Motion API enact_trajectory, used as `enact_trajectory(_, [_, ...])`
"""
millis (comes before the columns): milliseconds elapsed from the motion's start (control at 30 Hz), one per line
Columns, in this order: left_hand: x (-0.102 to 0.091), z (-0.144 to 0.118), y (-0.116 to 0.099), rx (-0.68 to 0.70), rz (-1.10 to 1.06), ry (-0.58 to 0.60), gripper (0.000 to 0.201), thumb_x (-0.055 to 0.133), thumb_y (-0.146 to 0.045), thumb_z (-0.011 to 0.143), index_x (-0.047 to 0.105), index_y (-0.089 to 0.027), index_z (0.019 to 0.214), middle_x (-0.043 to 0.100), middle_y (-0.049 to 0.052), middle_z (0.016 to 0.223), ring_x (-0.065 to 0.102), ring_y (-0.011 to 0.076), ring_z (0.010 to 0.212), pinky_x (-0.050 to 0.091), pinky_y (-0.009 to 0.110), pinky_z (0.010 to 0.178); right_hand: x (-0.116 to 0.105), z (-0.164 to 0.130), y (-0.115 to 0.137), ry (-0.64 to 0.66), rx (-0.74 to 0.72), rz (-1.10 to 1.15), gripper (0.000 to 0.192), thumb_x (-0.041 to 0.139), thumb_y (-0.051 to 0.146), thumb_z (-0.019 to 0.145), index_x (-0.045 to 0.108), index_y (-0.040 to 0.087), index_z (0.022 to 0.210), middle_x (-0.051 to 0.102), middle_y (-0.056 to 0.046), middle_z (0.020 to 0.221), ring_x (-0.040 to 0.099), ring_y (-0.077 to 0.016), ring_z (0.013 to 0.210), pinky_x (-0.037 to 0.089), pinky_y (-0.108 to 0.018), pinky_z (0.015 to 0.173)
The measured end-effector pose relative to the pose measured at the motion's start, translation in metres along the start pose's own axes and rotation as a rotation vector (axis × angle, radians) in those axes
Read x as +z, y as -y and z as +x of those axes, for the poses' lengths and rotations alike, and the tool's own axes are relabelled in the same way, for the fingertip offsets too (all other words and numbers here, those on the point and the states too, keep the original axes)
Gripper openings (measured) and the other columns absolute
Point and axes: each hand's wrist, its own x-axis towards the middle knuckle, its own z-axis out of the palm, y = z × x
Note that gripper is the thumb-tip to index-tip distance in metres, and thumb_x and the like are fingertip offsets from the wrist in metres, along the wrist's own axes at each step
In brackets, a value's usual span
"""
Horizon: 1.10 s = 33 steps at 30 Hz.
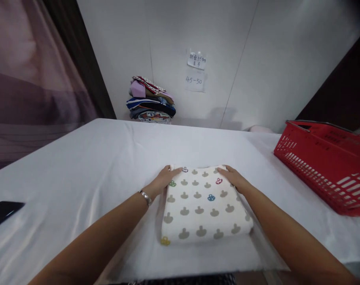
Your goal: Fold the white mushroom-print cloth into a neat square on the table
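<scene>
While soft, rectangular cloth [198, 209] lies, left grip [165, 179] and right grip [235, 179] clamp its corners.

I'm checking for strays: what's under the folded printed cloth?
The white table cover shows around the folded printed cloth, with the left hand and right hand at its far corners. What lies directly beneath is hidden.

Soft, dim light, faint shadows on the pale wall [168, 39], dark upper-right corner, wide-angle stretch at edges.
</scene>
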Motion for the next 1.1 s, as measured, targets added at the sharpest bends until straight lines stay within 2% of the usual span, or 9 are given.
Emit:
enact_trajectory(100, [0.002,0.007,0.007,0.087,0.195,-0.151,0.061,0.069,-0.046,0.069,0.048,-0.02,0.119,0.061,0.012,0.115,0.061,0.0256,0.098,0.049,0.037,0.085,0.002,-0.001,-0.001,-0.037,0.12,-0.006,0.037,0.057,0.048,0.077,0.061,0.022,0.102,0.071,-0.007,0.089,0.067,-0.0226,0.077,0.055,-0.035,0.065])
enact_trajectory(367, [-0.008,0.007,0.003,0.33,0.887,-0.297,0.058,0.049,-0.042,0.084,0.038,-0.013,0.133,0.054,0.018,0.125,0.053,0.0329,0.113,0.043,0.046,0.091,-0.003,0.009,-0.018,-0.07,-0.004,-0.287,0.06,0.054,0.056,0.078,0.05,0.021,0.126,0.067,-0.013,0.104,0.066,-0.029,0.091,0.053,-0.045,0.078])
enact_trajectory(433, [-0.004,-0.001,-0.004,0.507,1.038,-0.324,0.051,0.045,-0.036,0.087,0.041,-0.011,0.131,0.047,0.019,0.133,0.046,0.0321,0.121,0.038,0.047,0.097,-0.001,0.003,-0.007,-0.124,-0.121,-0.431,0.065,0.05,0.057,0.08,0.043,0.021,0.134,0.059,-0.016,0.122,0.057,-0.0335,0.11,0.046,-0.051,0.09])
enact_trajectory(500, [0.007,-0.01,-0.007,0.688,1.129,-0.306,0.048,0.043,-0.037,0.089,0.042,-0.013,0.13,0.042,0.017,0.139,0.037,0.0299,0.129,0.029,0.047,0.106,0.007,-0.01,0.01,-0.144,-0.258,-0.555,0.069,0.044,0.057,0.084,0.032,0.019,0.141,0.041,-0.015,0.141,0.036,-0.035,0.131,0.032,-0.055,0.104])
enact_trajectory(567, [0.02,-0.016,-0.002,0.792,1.193,-0.241,0.053,0.042,-0.045,0.089,0.04,-0.015,0.133,0.036,0.015,0.144,0.029,0.0295,0.135,0.021,0.049,0.11,0.019,-0.023,0.025,-0.048,-0.403,-0.649,0.071,0.04,0.057,0.086,0.023,0.021,0.145,0.026,-0.011,0.15,0.02,-0.0309,0.139,0.022,-0.051,0.111])
enact_trajectory(633, [0.03,-0.018,0.008,0.768,1.244,-0.146,0.064,0.042,-0.054,0.086,0.038,-0.013,0.135,0.033,0.016,0.146,0.025,0.0306,0.136,0.018,0.049,0.111,0.029,-0.032,0.03,0.067,-0.441,-0.747,0.074,0.038,0.06,0.086,0.021,0.022,0.147,0.021,-0.009,0.152,0.014,-0.0298,0.14,0.016,-0.051,0.112])
enact_trajectory(733, [0.035,-0.014,0.025,0.643,1.273,-0.064,0.073,0.037,-0.061,0.085,0.035,-0.01,0.138,0.031,0.019,0.146,0.024,0.0323,0.137,0.017,0.05,0.111,0.037,-0.031,0.02,0.189,-0.294,-0.844,0.076,0.033,0.064,0.085,0.026,0.018,0.145,0.025,-0.014,0.15,0.017,-0.0319,0.139,0.015,-0.055,0.11])
enact_trajectory(867, [0.031,-0.008,0.033,0.637,1.264,-0.066,0.074,0.033,-0.061,0.087,0.031,-0.011,0.141,0.027,0.017,0.149,0.021,0.0314,0.138,0.014,0.05,0.112,0.034,-0.021,0.005,0.201,-0.258,-0.878,0.077,0.028,0.068,0.085,0.028,0.017,0.144,0.022,-0.013,0.151,0.014,-0.0297,0.14,0.014,-0.053,0.111])
enact_trajectory(1100, [0.033,-0.009,0.025,0.567,1.292,-0.036,0.078,0.031,-0.064,0.085,0.03,-0.011,0.142,0.023,0.016,0.15,0.017,0.0305,0.139,0.011,0.048,0.112,0.034,-0.044,0.042,0.239,-0.194,-0.907,0.075,0.027,0.063,0.087,0.029,0.012,0.143,0.018,-0.015,0.152,0.011,-0.0296,0.141,0.01,-0.052,0.112])
